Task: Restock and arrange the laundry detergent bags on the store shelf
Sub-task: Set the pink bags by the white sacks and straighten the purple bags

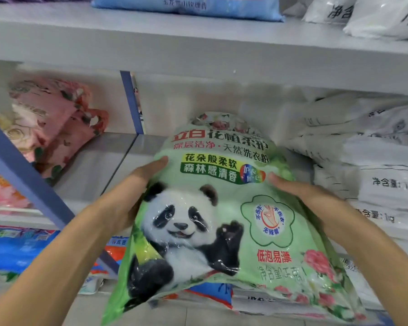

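Observation:
A large green detergent bag with a panda print (pixel 222 231) fills the middle of the view, tilted with its top toward the middle shelf (pixel 108 165). My left hand (pixel 130 191) grips its left edge, thumb on the front. My right hand (pixel 309 196) grips its right edge, thumb on top. The fingers of both hands are hidden behind the bag. Just behind the bag's top, a floral-printed bag (pixel 222 121) shows on the shelf.
White detergent bags (pixel 372 161) are stacked at the right of the middle shelf; pink floral bags (pixel 54 123) lie at the left past a blue upright (pixel 132 102). Blue and white bags (pixel 186 8) sit on the top shelf. Blue and orange bags (pixel 17 250) lie below.

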Demonstrator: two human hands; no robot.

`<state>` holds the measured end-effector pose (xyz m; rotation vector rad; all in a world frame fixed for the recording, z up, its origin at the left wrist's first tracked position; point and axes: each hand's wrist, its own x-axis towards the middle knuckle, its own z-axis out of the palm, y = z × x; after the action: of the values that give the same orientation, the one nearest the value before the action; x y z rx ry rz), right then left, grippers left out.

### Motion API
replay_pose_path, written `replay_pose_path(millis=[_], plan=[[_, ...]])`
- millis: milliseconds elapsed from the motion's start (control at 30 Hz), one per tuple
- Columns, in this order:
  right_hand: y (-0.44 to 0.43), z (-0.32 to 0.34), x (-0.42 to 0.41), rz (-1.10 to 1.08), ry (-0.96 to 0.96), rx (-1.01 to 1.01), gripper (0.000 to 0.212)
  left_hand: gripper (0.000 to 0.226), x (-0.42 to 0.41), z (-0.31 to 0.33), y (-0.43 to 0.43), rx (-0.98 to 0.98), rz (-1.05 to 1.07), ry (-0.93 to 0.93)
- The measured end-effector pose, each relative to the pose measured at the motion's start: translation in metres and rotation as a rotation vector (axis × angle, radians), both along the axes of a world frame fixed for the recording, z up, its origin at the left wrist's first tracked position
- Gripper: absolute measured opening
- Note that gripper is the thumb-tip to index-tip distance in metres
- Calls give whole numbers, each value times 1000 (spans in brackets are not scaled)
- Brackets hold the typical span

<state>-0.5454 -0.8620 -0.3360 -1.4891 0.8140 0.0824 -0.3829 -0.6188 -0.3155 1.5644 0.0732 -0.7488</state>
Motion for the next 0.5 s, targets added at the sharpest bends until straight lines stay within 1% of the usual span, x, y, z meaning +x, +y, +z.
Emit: replay_pose_path(millis=[33, 67, 100, 133, 167, 200, 233, 300, 333, 367, 400, 467, 500], plan=[[-10, 25, 6, 91, -14, 67, 93, 45, 2, 2, -2, -7, 39, 3], [-15, 25, 8, 110, -44, -18, 86, 44, 7, 6, -9, 18, 45, 28], [-13, 21, 20, 72, -93, -48, 76, 46, 9, 8, -11, 41, 25, 55], [-12, 17, 30, 18, -137, 38, 69, 52, 12, 7, -13, 52, 6, 55], [-8, 19, 38, -54, -126, 72, 68, 58, 13, 8, -14, 63, 7, 36], [-12, 15, 36, -60, -150, 134, 66, 60, 14, 7, -12, 70, 28, 0], [-12, 13, 38, -60, -175, 176, 59, 57, 15, 7, -9, 72, 62, -49], [-10, 6, 34, -71, -254, 201, 33, 49, 12, 2, 1, 48, 105, -141], [-7, 3, 31, -81, -324, 206, 24, 50, 9, -2, 8, 10, 117, -176], [-4, -1, 29, -96, -364, 212, 23, 53, 6, -6, 14, -31, 116, -192], [-6, -5, 30, -84, -378, 194, 29, 55, 6, -12, 20, -71, 118, -215], [-10, -8, 41, -3, -331, 120, 50, 51, 13, -19, 24, -77, 108, -200], [-15, -8, 47, 35, -260, 54, 59, 48, 15, -18, 23, -48, 79, -149]])
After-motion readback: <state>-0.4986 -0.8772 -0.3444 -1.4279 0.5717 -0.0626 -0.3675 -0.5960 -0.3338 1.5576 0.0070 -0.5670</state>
